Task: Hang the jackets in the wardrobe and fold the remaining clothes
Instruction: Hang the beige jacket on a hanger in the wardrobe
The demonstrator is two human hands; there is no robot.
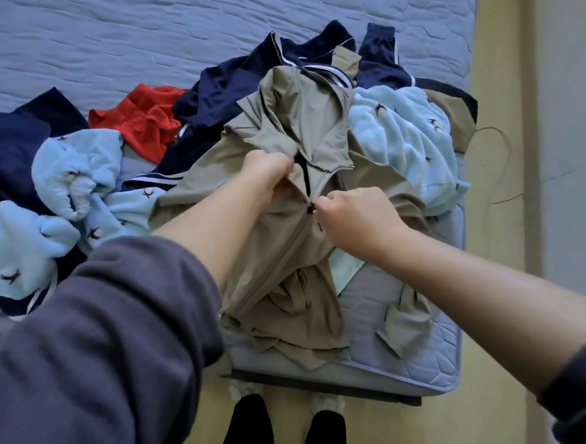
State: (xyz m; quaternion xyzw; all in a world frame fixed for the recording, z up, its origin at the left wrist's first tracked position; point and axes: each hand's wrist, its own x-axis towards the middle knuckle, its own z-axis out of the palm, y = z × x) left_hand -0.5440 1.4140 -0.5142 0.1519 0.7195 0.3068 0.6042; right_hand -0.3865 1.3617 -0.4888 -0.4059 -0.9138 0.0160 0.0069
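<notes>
A blue-grey quilted mattress (125,22) carries a khaki zip-up jacket (300,129) at its near right corner. A navy white-striped jacket (231,84) lies farther back, a red garment (143,116) to the left, and pale blue fleece clothes (400,132) on both sides.

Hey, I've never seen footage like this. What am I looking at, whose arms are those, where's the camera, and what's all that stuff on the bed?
There is no machine here: these are a person's own two bare arms. The single picture comes from a camera worn on the head, looking forward and down, which is why the feet show at the bottom. In front is a bed with a blue quilted mattress, strewn with clothes. A tan jacket lies in the middle, with navy clothes behind it. A red garment lies to the left, and there are light-blue fleece pieces on both sides. The left hand grips the tan jacket's fabric beside the zip opening. The right hand pinches the zipper pull. The zip is shut below the pull and open above it.
</notes>
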